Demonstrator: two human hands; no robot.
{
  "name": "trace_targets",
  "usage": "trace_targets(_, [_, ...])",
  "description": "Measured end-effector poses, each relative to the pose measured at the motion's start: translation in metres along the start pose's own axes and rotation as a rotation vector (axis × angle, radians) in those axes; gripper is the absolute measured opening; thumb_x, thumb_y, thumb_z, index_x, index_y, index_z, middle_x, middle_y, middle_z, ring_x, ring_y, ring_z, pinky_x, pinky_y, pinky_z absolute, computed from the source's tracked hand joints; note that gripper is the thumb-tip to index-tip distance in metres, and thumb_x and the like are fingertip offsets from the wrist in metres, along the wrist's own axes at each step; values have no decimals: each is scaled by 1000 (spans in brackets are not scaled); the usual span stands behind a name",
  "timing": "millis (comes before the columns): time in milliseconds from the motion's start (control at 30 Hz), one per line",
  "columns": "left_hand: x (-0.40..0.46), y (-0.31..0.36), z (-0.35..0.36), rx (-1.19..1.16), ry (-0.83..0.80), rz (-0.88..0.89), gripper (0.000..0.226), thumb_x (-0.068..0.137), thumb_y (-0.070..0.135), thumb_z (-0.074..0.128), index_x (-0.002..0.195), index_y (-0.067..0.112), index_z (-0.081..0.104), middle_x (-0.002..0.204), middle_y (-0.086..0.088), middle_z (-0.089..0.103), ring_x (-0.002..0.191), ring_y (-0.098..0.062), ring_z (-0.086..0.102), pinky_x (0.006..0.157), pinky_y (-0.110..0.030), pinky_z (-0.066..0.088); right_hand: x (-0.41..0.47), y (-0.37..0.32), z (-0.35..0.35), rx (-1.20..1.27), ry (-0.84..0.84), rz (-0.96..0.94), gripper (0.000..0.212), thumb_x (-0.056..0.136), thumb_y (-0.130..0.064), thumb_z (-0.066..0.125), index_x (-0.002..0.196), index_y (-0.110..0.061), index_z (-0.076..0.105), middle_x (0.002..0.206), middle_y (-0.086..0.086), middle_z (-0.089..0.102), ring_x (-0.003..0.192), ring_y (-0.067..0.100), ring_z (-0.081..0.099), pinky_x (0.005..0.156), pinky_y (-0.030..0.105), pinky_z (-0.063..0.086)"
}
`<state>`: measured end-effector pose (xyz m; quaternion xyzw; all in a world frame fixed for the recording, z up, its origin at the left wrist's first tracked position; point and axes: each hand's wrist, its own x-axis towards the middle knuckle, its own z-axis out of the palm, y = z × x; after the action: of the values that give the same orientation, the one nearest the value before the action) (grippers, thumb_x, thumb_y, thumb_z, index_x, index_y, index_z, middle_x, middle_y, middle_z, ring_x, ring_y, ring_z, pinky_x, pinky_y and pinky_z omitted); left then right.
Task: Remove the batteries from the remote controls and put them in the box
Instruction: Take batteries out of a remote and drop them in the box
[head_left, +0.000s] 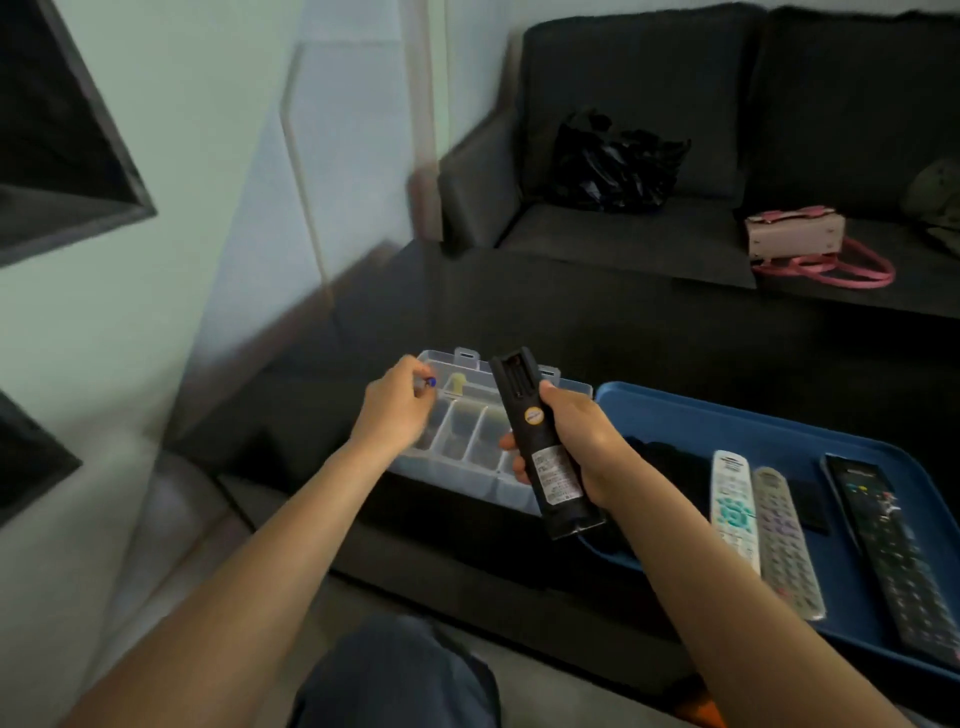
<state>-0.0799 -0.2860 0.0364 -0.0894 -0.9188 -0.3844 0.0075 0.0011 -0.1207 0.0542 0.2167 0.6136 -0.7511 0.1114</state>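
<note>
Left grip (392, 410) pinching a battery (429, 382) over the box (470, 441), far-left corner | right grip (569, 441) wrapped round a black remote (545, 447), back up, battery bay open, held above box's right end | right of it: tray (675, 410) with three remotes (784, 535) | all on dark tabletop (519, 312)

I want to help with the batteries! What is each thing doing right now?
Left hand: pinching a small battery over the box.
Right hand: gripping the black remote.
Black remote: back up, cover off.
Clear box: open.
Blue tray: holds three remotes, buttons up.
</note>
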Motion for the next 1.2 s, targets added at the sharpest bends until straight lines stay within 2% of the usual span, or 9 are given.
trace_targets(67, [4,-14,-13,67,10,16,17,90,14,58,106,11,59,105,-9,64,94,-21,60,74,-26,42,6,1,15,-8,-8,-11,39,102,-38,30,103,-4,51,70,18,63,50,25,54,49,31,47])
trace_targets(167, [12,-26,-19,111,-22,20,18,86,12,63,104,12,62,103,-12,66,84,-19,58,71,-25,43,11,1,27,-13,-13,-14,40,102,-37,29,103,-4,51,70,18,63,48,24,54,47,30,46])
trace_targets(367, [17,-34,-15,18,-33,70,16,91,13,56,106,11,56,93,-1,59,78,-8,52,56,-12,36,17,3,28,6,23,-18,38,102,-37,30,103,-4,50,70,19,62,48,24,54,46,29,46])
trace_targets(467, [18,-29,-6,-64,-125,33,16,94,17,50,109,12,51,89,1,57,79,-11,55,57,-13,36,18,4,26,8,57,-7,38,102,-38,32,107,-5,50,71,18,64,50,25,55,48,31,47])
trace_targets(633, [18,-16,9,-288,-242,-48,19,97,13,42,112,12,52,82,-2,60,68,-9,55,65,-24,46,18,1,24,20,93,-15,38,102,-37,33,106,-3,51,68,17,64,49,25,52,47,30,46])
trace_targets(800, [9,17,29,-428,-455,11,16,94,4,44,103,10,55,76,-4,61,67,-12,56,57,-19,42,13,-4,9,-17,200,-76,37,102,-37,32,100,-5,52,70,18,63,45,25,52,45,29,45])
trace_targets(967, [2,47,49,-347,-522,-18,10,90,4,51,97,10,56,76,-6,63,65,-13,60,64,-24,51,8,-4,-18,-119,314,-135,38,102,-36,29,100,-7,53,74,21,65,50,28,54,53,36,47])
trace_targets(1100, [-7,63,64,-167,-543,-16,17,87,7,57,105,10,57,101,-13,66,89,-22,64,90,-40,51,-2,-1,-38,-87,318,-102,38,102,-38,30,109,-7,50,79,22,64,52,27,54,51,33,46])
trace_targets(1200, [-14,76,69,53,-537,53,23,88,7,56,110,5,59,107,-13,63,102,-24,60,83,-33,47,-10,1,-46,-55,306,-113,39,103,-37,29,112,-5,50,79,23,62,50,27,53,50,32,45])
